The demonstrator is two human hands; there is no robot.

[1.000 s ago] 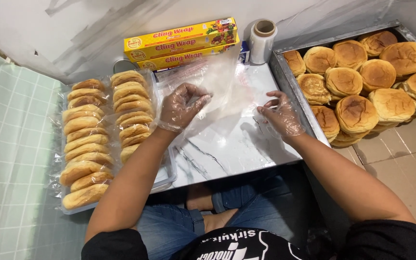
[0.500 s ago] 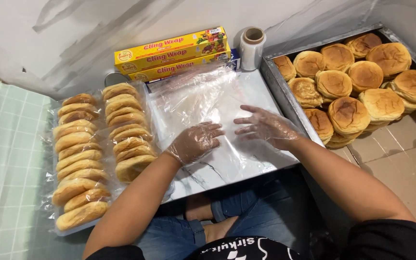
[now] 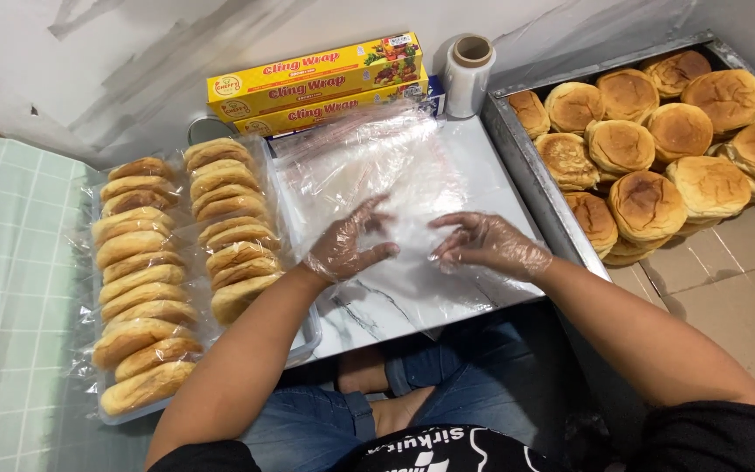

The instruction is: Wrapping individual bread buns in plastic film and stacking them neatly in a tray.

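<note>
My two hands have come nearer to each other than half a second ago, when they were lying farther apart and lower on the plastic sheet [image 3: 395,188]; now they are meeting over its near middle part. I am wearing thin clear gloves. My left hand [image 3: 347,245] is resting on the sheet with the fingers loosely curled and the thumb pointing to the right, and my right hand [image 3: 482,243] is lying just beside it, fingers bent and tips touching the film. Neither hand is grasping anything firmly; both are half open and only pressing on the plastic. I am judging that I am smoothing the sheet flat on the marble board [image 3: 412,301], so this is a preparing step. The next move, I think, is calling for a bun [image 3: 648,205] from the metal tray [image 3: 526,166] on my right, which means the right hand must be lifting away without dragging the film, because it is thin and wrinkles easily. The sheet is lying directly under both hands and stretching away from me toward the yellow boxes [image 3: 316,83] and the roll of film [image 3: 469,74]. On my left, the wrapped buns [image 3: 146,288] are lying in two rows.
</note>
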